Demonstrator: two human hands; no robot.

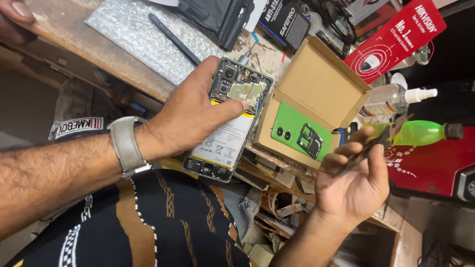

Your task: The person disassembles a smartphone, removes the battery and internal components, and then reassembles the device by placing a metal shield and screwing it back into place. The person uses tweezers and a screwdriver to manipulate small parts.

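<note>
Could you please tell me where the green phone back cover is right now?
The green back cover lies in the open cardboard box, centre-right in the head view, between the opened phone and the right hand.

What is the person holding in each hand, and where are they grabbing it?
The left hand grips the opened phone by its long side edges. The right hand pinches a thin dark tool; where exactly cannot be told.

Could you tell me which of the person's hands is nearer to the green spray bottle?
Right. The right hand is just beside the green spray bottle; the left hand holds the opened phone farther away.
</note>
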